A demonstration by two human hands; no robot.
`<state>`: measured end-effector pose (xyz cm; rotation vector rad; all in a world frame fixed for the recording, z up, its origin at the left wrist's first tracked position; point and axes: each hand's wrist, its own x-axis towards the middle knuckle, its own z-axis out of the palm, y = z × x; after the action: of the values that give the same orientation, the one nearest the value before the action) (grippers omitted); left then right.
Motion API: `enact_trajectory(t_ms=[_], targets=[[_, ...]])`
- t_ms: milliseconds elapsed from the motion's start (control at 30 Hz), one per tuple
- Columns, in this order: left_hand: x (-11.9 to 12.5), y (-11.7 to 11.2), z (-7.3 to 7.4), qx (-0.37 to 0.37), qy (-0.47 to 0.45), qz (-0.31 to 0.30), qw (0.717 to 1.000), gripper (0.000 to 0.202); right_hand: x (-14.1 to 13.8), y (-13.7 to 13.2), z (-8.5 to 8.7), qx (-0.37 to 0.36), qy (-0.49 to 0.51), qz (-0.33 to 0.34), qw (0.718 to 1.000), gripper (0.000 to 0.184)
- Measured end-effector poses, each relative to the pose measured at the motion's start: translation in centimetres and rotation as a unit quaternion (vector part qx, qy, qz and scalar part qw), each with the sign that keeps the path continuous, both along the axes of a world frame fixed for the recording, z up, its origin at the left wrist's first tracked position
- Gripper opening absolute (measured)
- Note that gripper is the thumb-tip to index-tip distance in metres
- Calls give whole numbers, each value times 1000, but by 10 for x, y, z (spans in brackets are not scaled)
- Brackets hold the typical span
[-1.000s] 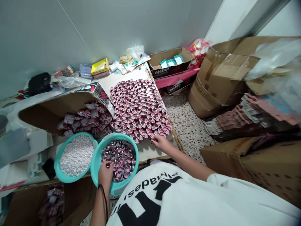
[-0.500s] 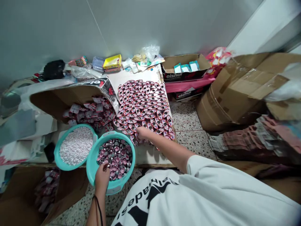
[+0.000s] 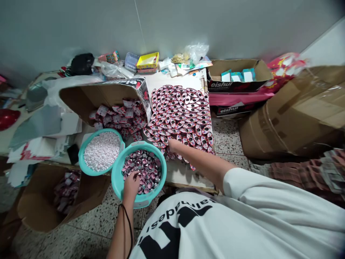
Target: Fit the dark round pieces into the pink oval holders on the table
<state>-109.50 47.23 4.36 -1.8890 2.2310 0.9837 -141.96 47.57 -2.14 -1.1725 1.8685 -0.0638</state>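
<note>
L hand (image 3: 132, 183) in turq. basin (image 3: 118, 172) overhanging table's (image 3: 179, 173) near edge, fingers at pink/silver caps (image 3: 152, 169); can't tell if grip holds any. R hand (image 3: 174, 145) at nearest printed pkts (image 3: 185, 114) lining table's R edge; grip hidden, can't tell.

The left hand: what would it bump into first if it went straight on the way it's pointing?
Probably the loose pink and silver caps in the turquoise basin, just beyond the left hand, though depth is unclear.

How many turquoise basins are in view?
2: one basin with small white pieces, and just right of it another basin with pink and silver caps, under the left hand. No others show.
</note>
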Motion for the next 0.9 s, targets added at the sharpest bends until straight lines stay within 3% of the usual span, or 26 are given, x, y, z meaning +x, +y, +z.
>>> enact_trajectory(t_ms=[233, 367, 467, 533, 667, 800, 900], targets=[[-69, -14, 15, -77, 120, -90, 986, 23, -2, 27, 17, -60, 10, -83, 995, 33], [-113, -23, 21, -29, 125, -138, 982, 24, -5, 77, 32, -81, -1, -179, 981, 24], [-133, -32, 18, 10, 108, -168, 980, 26, -13, 131, 33, -117, -44, -319, 940, 26], [-134, -39, 12, 35, 83, -156, 984, 27, -20, 167, 29, -133, -66, -396, 906, 32], [-116, -51, 2, 62, 22, -126, 990, 34, -26, 224, 19, -134, -73, -475, 866, 39], [-100, -56, 6, 51, -26, -103, 993, 38, -15, 252, 15, -116, -99, -521, 840, 36], [-108, -53, 13, 34, 1, -117, 992, 28, -4, 260, 17, -105, -128, -550, 819, 34]])
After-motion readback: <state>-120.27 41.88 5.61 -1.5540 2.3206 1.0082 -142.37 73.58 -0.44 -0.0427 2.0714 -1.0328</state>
